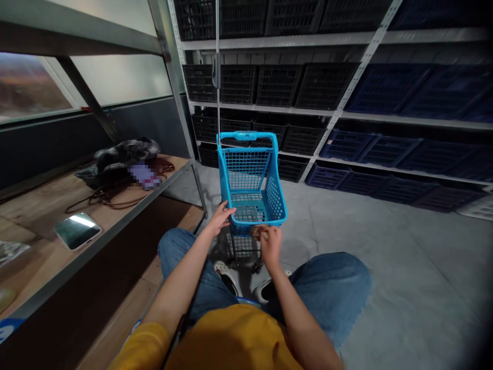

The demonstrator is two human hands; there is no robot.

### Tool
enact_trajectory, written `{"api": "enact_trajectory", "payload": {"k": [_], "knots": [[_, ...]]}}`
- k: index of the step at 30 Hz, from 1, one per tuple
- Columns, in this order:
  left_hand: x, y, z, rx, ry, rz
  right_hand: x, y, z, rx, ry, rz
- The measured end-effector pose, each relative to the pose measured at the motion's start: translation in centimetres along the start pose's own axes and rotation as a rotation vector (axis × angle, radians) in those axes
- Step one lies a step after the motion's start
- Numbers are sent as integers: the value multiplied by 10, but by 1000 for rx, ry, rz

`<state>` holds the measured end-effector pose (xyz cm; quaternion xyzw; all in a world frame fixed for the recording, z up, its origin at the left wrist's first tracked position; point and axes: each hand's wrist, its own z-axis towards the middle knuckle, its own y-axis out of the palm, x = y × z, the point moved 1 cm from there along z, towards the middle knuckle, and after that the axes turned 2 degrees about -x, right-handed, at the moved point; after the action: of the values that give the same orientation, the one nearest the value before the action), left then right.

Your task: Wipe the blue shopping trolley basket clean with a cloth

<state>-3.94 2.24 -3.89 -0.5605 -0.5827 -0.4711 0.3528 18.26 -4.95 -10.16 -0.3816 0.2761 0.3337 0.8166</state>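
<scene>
Blue cart rim (256, 223) meets left hand (219, 221), fingers parted; right hand (271, 242) pinches a brown item (259, 232).

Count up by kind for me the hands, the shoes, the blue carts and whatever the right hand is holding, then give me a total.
Hands: 2
Shoes: 2
Blue cart: 1
Brown item held, too blurred to name: 1
Total: 6

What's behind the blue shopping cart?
Behind the blue shopping cart is metal shelving lined with black plastic crates. The cart covers parts of the lower crates, so you can't see those bits, and what's inside the crates is too dark to tell.
</scene>
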Motion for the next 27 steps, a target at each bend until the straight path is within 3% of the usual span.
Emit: {"api": "enact_trajectory", "payload": {"k": [3,5,7,10,14,18,20,23,25,27], "knots": [[-2,-1,2,-14,10,-11,28,-34,15,223,206,-70],[-2,-1,2,-13,11,4,25,-37,21,262,209,-64],[-2,-1,2,-7,13,13,8,-24,21,256,158,-41],[0,0,1,17,8,20,-33,10,11,172,22,19],[2,0,-1,31,1,36,-76,43,-6,-111,-212,113],[2,-2,0,22,0,31,-62,35,-7,-207,-251,125],[1,-2,1,7,-1,21,-36,17,1,-125,-163,108],[1,-1,1,-19,-3,7,3,-14,17,146,96,43],[1,-1,0,-23,-3,2,16,-28,27,293,219,8],[1,0,0,-17,3,-4,12,-29,31,369,257,-4]]}}
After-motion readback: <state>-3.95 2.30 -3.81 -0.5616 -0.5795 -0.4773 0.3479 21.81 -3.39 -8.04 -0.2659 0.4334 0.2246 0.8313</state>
